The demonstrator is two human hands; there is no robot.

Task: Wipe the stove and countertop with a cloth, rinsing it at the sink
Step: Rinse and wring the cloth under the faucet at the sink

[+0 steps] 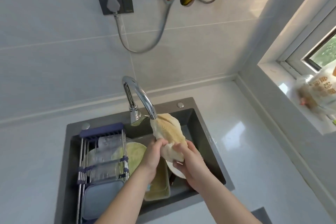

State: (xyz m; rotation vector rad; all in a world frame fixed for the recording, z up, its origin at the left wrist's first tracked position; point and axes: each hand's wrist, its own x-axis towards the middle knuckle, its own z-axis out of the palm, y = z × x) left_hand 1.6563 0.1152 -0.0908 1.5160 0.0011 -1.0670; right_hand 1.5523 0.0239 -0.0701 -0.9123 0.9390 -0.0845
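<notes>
A pale yellow cloth (pixel 168 131) is bunched up over the dark grey sink (pixel 200 120), its upper end right under the spout of the chrome faucet (pixel 140 94). My left hand (pixel 152 158) grips the cloth's lower left part. My right hand (pixel 189 162) grips its lower right part, fingers curled round the fabric. Both hands are above dishes lying in the basin. Whether water runs from the spout I cannot tell.
A metal drying rack (pixel 103 158) with glasses and a blue tray spans the sink's left side. A green plate (pixel 132 154), a white plate (pixel 175 171) and a rectangular container (pixel 160 183) lie in the basin. White countertop (pixel 241 132) surrounds the sink. A plastic bag (pixel 316 94) sits on the windowsill.
</notes>
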